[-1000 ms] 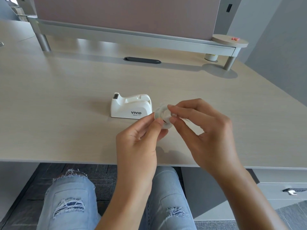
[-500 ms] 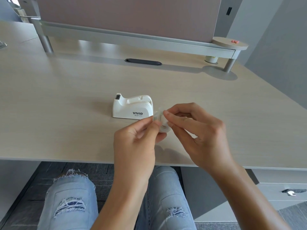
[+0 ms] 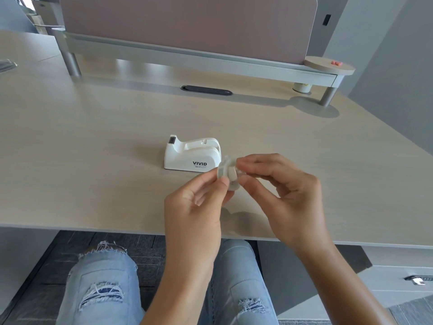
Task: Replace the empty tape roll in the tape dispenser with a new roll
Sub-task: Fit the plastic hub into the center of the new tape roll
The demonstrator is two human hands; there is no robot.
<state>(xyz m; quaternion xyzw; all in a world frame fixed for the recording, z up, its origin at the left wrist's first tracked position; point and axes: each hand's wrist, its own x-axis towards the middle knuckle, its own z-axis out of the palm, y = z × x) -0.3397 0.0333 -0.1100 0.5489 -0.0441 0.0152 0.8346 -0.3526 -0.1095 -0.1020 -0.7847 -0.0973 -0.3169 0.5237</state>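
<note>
tape roll pinched between both hands' fingers

The right hand has pulled slightly off the tape roll.

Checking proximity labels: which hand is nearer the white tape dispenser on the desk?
Left. The left hand sits just in front of the tape dispenser, fingertips close to its near right corner. The right hand is further off to the right. Both pinch the small roll.
</note>
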